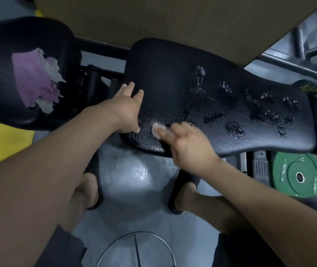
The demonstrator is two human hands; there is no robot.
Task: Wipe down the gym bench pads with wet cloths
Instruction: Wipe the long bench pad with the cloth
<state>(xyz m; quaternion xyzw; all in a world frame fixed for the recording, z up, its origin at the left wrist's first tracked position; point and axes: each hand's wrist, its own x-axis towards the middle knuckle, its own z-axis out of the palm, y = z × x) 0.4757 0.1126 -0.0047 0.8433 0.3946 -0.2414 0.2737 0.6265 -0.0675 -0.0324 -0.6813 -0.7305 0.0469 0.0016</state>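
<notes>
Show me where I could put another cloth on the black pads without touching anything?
Best spot: the bare far part of the long pad, between the left hand and the water drops. The other pad is bare above its pink cloth. Crowded: the near edge, where the right hand presses the white cloth.

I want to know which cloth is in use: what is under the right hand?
A small white cloth shows at the fingertips of the right hand, pressed on the wet bench pad. The hand covers the rest of it.
</notes>
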